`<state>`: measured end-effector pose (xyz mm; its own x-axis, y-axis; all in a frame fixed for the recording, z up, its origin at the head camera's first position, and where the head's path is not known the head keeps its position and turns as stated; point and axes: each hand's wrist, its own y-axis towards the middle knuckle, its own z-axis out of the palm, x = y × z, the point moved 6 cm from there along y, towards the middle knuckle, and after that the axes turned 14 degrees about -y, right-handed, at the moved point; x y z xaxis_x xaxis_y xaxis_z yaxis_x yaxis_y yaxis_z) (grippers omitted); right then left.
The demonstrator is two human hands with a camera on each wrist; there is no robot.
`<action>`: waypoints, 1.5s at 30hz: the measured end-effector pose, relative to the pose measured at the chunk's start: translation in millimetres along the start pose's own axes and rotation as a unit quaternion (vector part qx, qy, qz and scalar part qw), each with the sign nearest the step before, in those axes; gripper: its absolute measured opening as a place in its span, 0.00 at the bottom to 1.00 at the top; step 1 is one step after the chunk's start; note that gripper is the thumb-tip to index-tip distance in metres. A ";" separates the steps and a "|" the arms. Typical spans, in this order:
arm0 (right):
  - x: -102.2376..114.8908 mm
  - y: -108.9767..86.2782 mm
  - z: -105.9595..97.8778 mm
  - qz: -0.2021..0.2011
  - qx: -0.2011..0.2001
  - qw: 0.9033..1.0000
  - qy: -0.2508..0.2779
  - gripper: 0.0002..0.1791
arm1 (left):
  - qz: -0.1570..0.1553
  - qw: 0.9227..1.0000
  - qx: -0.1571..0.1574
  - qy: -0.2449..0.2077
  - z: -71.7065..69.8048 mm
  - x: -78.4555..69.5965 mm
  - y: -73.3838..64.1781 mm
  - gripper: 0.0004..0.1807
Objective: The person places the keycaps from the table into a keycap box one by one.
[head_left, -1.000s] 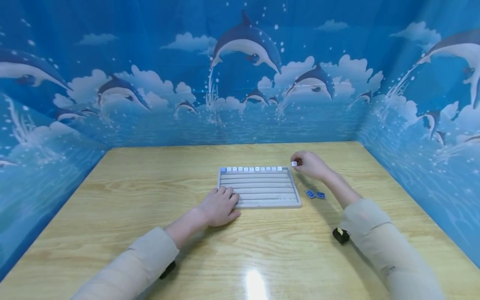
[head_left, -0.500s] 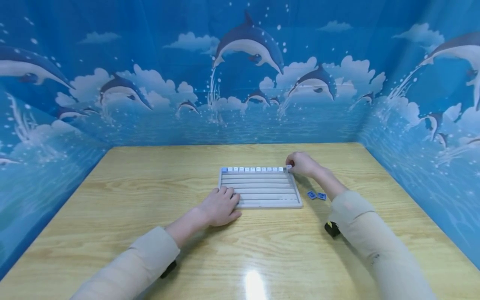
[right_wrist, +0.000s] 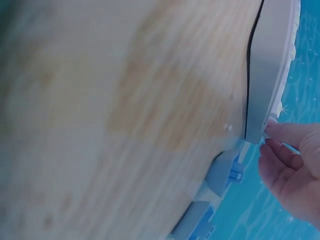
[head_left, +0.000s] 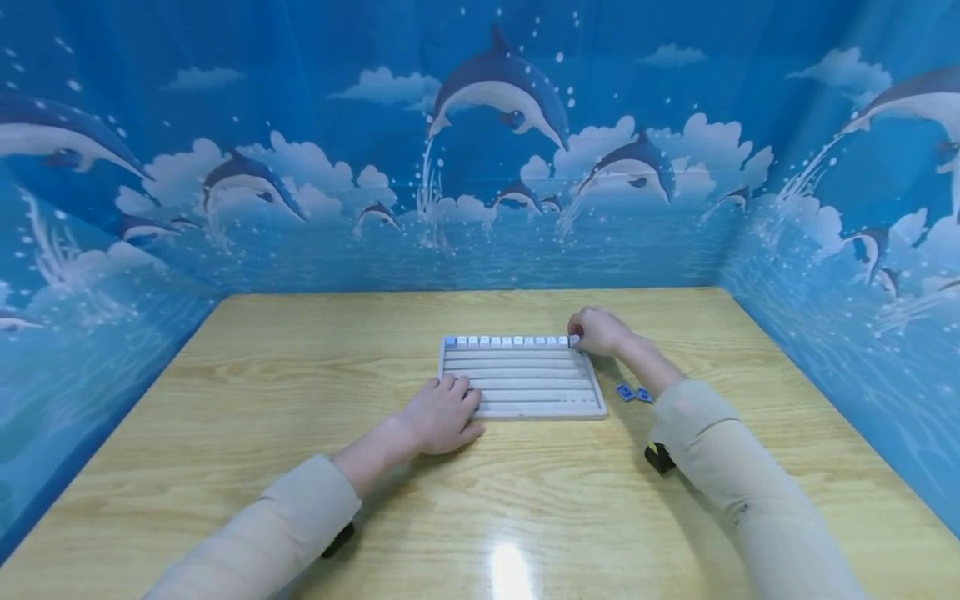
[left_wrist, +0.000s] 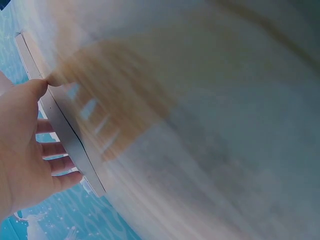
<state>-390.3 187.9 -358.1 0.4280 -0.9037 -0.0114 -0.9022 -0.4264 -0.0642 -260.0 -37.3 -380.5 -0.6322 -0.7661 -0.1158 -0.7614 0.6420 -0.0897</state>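
Note:
A pale keycap tray (head_left: 520,372), keyboard-shaped with horizontal rows, lies flat on the table. Along its far row stands a line of keycaps, a blue keycap (head_left: 450,342) at the left end and white keycaps (head_left: 507,342) after it. My left hand (head_left: 442,413) rests on the tray's near-left corner, fingers over the top, thumb (left_wrist: 39,88) by the front edge. At the row's right end my right hand (head_left: 597,332) pinches a white keycap (head_left: 574,341) between thumb and fingers. The keycap is mostly hidden by the fingers in the right wrist view.
Two blue keycaps (head_left: 626,392) lie on the wooden table (head_left: 300,367) right of the tray, below my right forearm, their hollow undersides showing in the head view. A blue dolphin-print curtain (head_left: 337,250) stands behind the table and along both sides.
My right hand has moved left and slightly down with the white keycap, from beside the tray to the right end of the far row. The left hand has stayed in place.

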 end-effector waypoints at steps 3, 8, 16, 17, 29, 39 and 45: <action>-0.6 0.6 1.1 0.000 0.003 1.000 0.004 0.07 | 0.001 1.000 -0.001 0.000 -0.6 -0.8 0.2 0.26; -1.0 -0.5 0.7 0.003 0.011 1.000 0.008 0.06 | 0.003 1.000 -0.003 0.003 -1.0 -1.7 0.3 0.26; -1.8 -1.5 1.7 0.000 0.020 1.000 0.006 0.06 | 0.004 1.000 -0.004 0.006 -1.2 -1.8 1.8 0.26; -2.1 -1.4 2.2 0.000 0.022 1.000 0.005 0.06 | 0.004 1.000 -0.004 0.006 -1.2 -2.0 1.9 0.26; -2.6 -0.7 2.3 -0.009 0.023 1.000 -0.003 0.05 | 0.007 1.000 -0.011 0.004 -2.4 -2.8 2.8 0.26; 0.3 -3.1 2.6 -0.011 0.020 1.000 0.005 0.06 | 0.007 1.000 -0.014 0.005 -0.1 -2.9 0.2 0.26; -3.4 -6.6 -0.1 -0.001 0.028 0.999 0.021 0.18 | 0.009 1.000 -0.022 0.002 1.0 -0.8 -0.2 0.26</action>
<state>-385.8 193.7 -357.6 0.4258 -0.9043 0.0303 -0.8967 -0.4262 -0.1195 -259.2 -36.8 -381.4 -0.6463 -0.7547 -0.1128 -0.7556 0.6536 -0.0434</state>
